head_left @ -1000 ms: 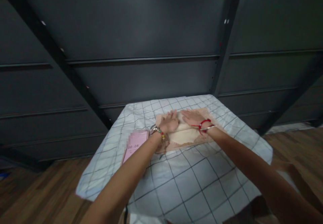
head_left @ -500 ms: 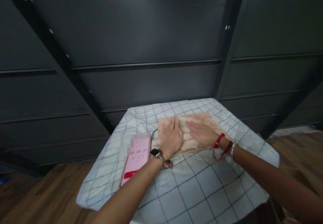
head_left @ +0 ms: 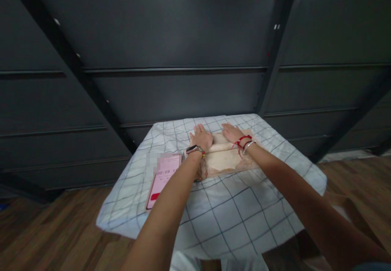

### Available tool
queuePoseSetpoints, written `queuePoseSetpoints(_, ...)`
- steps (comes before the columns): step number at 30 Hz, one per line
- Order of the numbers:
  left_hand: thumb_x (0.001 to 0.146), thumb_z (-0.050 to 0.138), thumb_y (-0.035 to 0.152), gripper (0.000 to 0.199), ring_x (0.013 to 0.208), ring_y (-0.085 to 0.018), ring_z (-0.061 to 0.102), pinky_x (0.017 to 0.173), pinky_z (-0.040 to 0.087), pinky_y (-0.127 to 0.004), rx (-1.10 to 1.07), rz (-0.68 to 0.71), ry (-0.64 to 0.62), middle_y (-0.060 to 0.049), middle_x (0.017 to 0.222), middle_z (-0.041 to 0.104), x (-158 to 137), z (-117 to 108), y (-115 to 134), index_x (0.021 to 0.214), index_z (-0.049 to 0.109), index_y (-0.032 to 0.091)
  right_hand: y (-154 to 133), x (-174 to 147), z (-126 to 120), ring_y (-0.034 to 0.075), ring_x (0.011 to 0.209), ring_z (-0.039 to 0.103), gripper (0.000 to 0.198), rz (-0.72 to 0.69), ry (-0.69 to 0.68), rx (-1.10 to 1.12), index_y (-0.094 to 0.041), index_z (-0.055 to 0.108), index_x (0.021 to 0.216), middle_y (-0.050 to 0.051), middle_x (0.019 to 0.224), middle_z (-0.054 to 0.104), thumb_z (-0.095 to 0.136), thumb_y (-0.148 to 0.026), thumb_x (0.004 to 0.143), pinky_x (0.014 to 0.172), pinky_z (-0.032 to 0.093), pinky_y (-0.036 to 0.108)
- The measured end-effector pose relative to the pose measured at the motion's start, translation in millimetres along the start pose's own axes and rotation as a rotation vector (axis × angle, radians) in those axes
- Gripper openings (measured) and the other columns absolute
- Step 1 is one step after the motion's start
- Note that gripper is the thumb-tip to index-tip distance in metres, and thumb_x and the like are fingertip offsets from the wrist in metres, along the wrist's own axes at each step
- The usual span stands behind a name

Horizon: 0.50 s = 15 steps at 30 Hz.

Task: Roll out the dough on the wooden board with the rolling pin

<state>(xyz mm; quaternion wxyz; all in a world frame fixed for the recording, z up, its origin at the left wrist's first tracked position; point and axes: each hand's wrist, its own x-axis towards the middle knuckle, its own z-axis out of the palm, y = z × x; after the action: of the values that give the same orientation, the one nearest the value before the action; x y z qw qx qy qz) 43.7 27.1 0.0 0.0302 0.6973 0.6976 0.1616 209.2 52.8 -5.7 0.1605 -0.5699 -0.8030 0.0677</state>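
Observation:
A flat beige rectangle (head_left: 224, 161), perhaps cloth or paper with a cream-coloured patch on it, lies on the checked cloth; I cannot make out its exact kind. Across its far part runs a paler raised band. At its far left my left hand (head_left: 201, 138) rests palm down with fingers stretched forward, a watch and a beaded bracelet on the wrist. My right hand (head_left: 233, 133) lies palm down on the far right part, fingers extended, with red cord bracelets at the wrist. Neither hand grips anything. The stretch beneath both palms is hidden.
A phone (head_left: 165, 175) with a running timer lies left of the beige rectangle, partly behind my left forearm. The small table (head_left: 235, 214) wears a white cloth with dark grid lines. Dark grey panels (head_left: 183, 96) stand right behind it. Wooden floor (head_left: 70, 218) shows below.
Both hands have slid forward, away from me, to the far edge of the beige rectangle. More of its near part now shows. The view has shifted slightly.

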Motion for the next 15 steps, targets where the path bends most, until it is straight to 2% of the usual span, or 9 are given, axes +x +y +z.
queuePoseSetpoints(4,0.087,0.019,0.030,0.060,0.136,-0.025,0.011,0.108,0.016,-0.048,0.010,-0.037,0.003,-0.010,0.147,0.020,14,5,-1,0.141,0.021,0.006,-3,8,-2,0.026,0.129,0.030,0.044,0.011,0.019,-0.016,-0.013,0.043,0.130,0.013,0.138,0.038,0.036,-0.037,0.094,0.105,0.018,0.053)
queuePoseSetpoints(7,0.087,0.019,0.029,0.058,0.136,-0.025,0.013,0.108,0.017,-0.049,0.011,-0.008,0.033,-0.010,0.146,0.024,18,6,-1,0.140,0.023,0.007,-4,13,-3,0.026,0.123,0.038,0.043,-0.001,0.027,-0.029,-0.017,0.047,0.125,0.010,0.134,0.042,0.047,-0.039,0.089,0.102,0.026,0.054)
queuePoseSetpoints(12,0.087,0.020,0.029,0.056,0.135,-0.025,0.014,0.108,0.017,-0.048,0.004,0.000,-0.019,-0.011,0.146,0.025,16,4,0,0.139,0.026,0.008,-1,13,-1,0.024,0.122,0.040,0.039,-0.038,0.005,-0.042,-0.012,0.052,0.119,0.013,0.130,0.047,0.044,-0.038,0.091,0.101,0.028,0.049)
queuePoseSetpoints(15,0.088,0.022,0.029,0.053,0.135,-0.027,0.015,0.106,0.018,-0.051,0.005,0.012,-0.079,-0.012,0.146,0.025,13,2,-1,0.138,0.031,0.010,-1,9,-1,0.022,0.119,0.044,0.036,-0.063,-0.002,-0.047,-0.012,0.055,0.115,0.011,0.126,0.052,0.044,-0.038,0.091,0.100,0.029,0.048)
